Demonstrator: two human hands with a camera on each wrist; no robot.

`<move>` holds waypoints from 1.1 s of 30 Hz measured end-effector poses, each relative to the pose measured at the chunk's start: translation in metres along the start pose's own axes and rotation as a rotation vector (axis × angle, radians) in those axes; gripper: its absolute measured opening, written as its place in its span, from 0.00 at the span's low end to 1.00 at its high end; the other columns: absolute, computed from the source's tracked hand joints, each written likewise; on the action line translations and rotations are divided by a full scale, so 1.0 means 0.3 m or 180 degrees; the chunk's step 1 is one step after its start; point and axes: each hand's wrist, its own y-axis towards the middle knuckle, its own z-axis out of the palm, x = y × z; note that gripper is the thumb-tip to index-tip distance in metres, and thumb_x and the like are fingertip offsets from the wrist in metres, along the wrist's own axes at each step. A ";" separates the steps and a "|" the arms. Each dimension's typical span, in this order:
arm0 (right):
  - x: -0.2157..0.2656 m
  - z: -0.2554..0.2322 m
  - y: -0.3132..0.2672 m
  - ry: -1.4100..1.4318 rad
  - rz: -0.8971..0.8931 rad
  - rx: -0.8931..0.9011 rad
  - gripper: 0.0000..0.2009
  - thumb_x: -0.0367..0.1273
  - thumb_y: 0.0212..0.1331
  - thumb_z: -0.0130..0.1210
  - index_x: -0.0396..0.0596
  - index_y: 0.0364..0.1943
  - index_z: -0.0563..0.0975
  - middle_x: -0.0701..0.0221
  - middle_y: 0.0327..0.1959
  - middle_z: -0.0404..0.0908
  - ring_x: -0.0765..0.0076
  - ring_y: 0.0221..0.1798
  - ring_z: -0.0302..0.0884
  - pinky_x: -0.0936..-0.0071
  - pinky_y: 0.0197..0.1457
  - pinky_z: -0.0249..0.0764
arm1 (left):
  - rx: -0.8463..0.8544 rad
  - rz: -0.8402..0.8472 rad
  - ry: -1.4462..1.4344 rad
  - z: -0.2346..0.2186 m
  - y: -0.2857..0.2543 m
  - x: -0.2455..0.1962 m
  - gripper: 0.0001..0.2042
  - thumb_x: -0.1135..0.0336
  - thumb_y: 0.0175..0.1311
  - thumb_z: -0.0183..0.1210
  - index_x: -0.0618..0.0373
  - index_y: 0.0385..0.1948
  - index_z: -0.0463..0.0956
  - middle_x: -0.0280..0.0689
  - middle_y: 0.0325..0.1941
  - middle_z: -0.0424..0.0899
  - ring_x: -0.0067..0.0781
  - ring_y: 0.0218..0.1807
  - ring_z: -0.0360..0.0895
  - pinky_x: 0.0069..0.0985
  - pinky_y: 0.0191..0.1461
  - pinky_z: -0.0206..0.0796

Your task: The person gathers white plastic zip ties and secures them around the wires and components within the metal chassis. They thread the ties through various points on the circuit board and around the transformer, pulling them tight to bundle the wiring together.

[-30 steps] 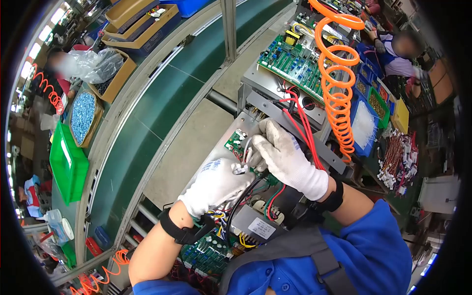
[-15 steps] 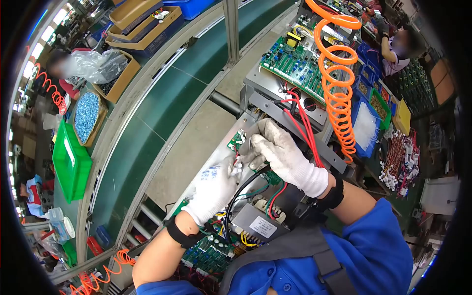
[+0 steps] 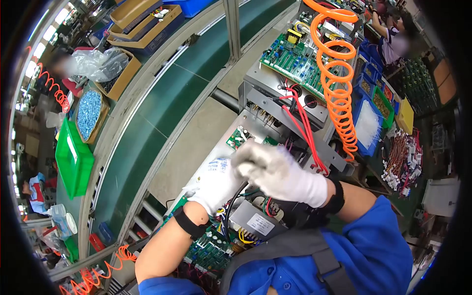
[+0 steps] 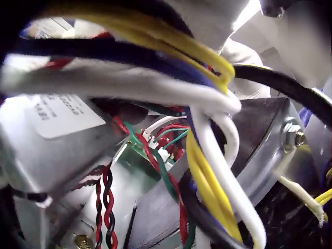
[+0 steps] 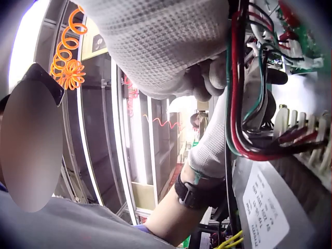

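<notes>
Both hands, in white gloves, meet over an open metal chassis (image 3: 204, 169) in the head view. The left hand (image 3: 216, 183) is at the left, its fingertips hidden behind the right hand (image 3: 280, 174). Curled fingers of the right hand show in the right wrist view, and I cannot tell what lies between the hands. Just beyond them is a small green circuit board (image 3: 239, 136) with white connectors. Below them sits a labelled metal transformer (image 3: 250, 219), and a black cable (image 3: 235, 199) runs past it. Yellow, white and blue wires (image 4: 207, 98) cross close before the left wrist camera.
A second chassis with a large circuit board (image 3: 300, 64) and red wires (image 3: 301, 118) stands beyond the right hand. An orange coiled hose (image 3: 337, 88) hangs over it. The green conveyor (image 3: 142, 123) curves along the left. Parts bins (image 3: 366, 125) and wire bundles (image 3: 400, 162) lie at the right.
The right hand has moved down and toward the left hand, now overlapping its fingertips. The small board and the chassis interior beyond it show more. The left hand has shifted slightly down and right.
</notes>
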 end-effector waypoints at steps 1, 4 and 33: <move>-0.005 -0.024 -0.006 0.0999 0.0380 -0.0017 0.06 0.25 0.64 0.47 0.41 0.43 0.71 0.68 0.40 0.79 0.77 0.40 0.77 0.77 0.41 0.74 | 0.0216 -0.0248 0.0076 -0.027 0.005 -0.011 0.14 0.55 0.60 0.56 0.56 0.37 0.77 0.48 0.33 0.81 0.50 0.37 0.79 0.37 0.41 0.70; 0.139 -0.129 -0.089 0.0743 -0.0401 -0.0949 0.17 0.24 0.61 0.49 0.38 0.55 0.69 0.66 0.45 0.78 0.76 0.41 0.78 0.77 0.44 0.74 | 0.0300 -0.0837 -0.0279 -0.188 -0.016 -0.086 0.13 0.58 0.60 0.58 0.59 0.38 0.75 0.47 0.32 0.81 0.47 0.37 0.80 0.36 0.41 0.70; 0.157 -0.119 -0.154 -0.1545 -0.1996 -0.0730 0.08 0.31 0.59 0.57 0.41 0.36 0.80 0.65 0.30 0.82 0.68 0.29 0.80 0.74 0.28 0.73 | 0.0269 -0.0678 -0.0857 -0.300 -0.155 -0.450 0.11 0.71 0.61 0.53 0.64 0.44 0.78 0.40 0.27 0.79 0.25 0.30 0.75 0.25 0.38 0.68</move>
